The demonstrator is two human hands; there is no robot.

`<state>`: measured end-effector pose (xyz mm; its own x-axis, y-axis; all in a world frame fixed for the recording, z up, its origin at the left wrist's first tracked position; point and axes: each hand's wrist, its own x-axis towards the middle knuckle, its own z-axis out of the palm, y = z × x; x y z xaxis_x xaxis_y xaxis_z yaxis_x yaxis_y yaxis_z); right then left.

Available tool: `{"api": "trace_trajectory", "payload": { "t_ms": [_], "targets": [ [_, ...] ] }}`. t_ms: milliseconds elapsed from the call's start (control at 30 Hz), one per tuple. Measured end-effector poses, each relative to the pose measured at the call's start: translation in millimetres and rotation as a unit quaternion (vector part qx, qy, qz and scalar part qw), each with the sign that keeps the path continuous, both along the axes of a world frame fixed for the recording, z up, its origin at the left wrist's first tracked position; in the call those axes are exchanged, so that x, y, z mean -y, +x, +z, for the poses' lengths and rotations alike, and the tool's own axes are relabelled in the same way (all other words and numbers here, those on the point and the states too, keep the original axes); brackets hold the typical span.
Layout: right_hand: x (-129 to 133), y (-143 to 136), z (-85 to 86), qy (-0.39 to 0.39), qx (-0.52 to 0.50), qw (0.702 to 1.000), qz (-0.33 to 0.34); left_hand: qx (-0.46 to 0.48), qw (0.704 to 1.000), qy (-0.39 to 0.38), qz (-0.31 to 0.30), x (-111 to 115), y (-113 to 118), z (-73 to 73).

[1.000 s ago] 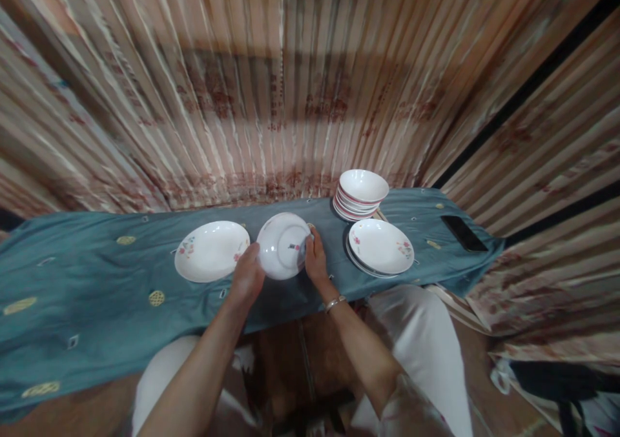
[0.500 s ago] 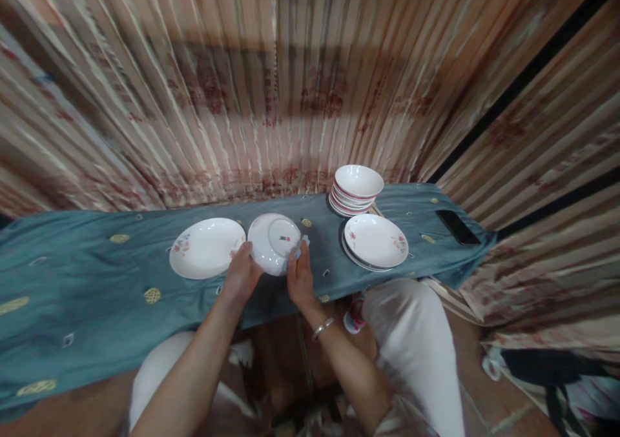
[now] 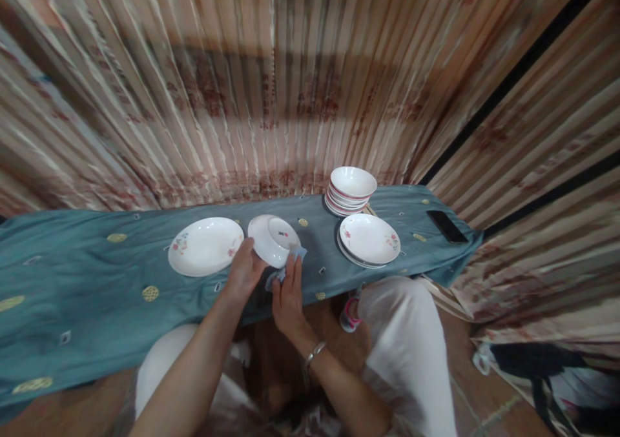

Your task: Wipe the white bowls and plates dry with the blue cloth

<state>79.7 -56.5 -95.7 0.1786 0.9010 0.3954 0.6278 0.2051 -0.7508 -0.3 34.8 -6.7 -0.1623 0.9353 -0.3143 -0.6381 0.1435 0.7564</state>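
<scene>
Tilted up with its underside facing me, a white bowl is gripped at its lower left rim by my left hand. A small mark shows on its base. My right hand holds a light blue cloth against the bowl's lower right side, with fingers pressed over the cloth. To the left lies an oval white plate with flower prints, close beside my left hand. The bowl's inside is turned away and hidden.
Right of my hands is a small stack of flowered oval plates. Behind it stands a stack of bowls with red bands. A black phone lies near the right end of the green-clothed table. Pleated curtains hang close behind.
My right hand and the cloth have moved down and left along the bowl's edge. The bowl has tipped somewhat, and more of the cloth shows. The plates have stayed put.
</scene>
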Motion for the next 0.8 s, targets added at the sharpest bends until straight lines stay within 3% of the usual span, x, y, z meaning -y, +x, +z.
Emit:
{"api": "trace_trajectory", "payload": {
  "t_ms": [200,400,567,800],
  "targets": [
    [2.9,2.0,5.2,0.046,0.087,0.995,0.033,0.028,1.0,-0.007,-0.011,1.8,-1.4,-0.6],
    [-13.7,14.0,18.8,0.097,0.172,0.977,0.084,0.082,0.996,-0.008,-0.03,4.1,-0.2,5.0],
    [-34.3,20.6,35.2,0.077,0.182,0.972,0.127,0.1,0.995,0.016,-0.021,1.9,2.7,-0.9],
    [-58.3,18.0,53.1,0.066,0.146,0.977,0.141,0.045,0.996,0.075,-0.037,4.8,-1.5,-9.9]
  ]
}}
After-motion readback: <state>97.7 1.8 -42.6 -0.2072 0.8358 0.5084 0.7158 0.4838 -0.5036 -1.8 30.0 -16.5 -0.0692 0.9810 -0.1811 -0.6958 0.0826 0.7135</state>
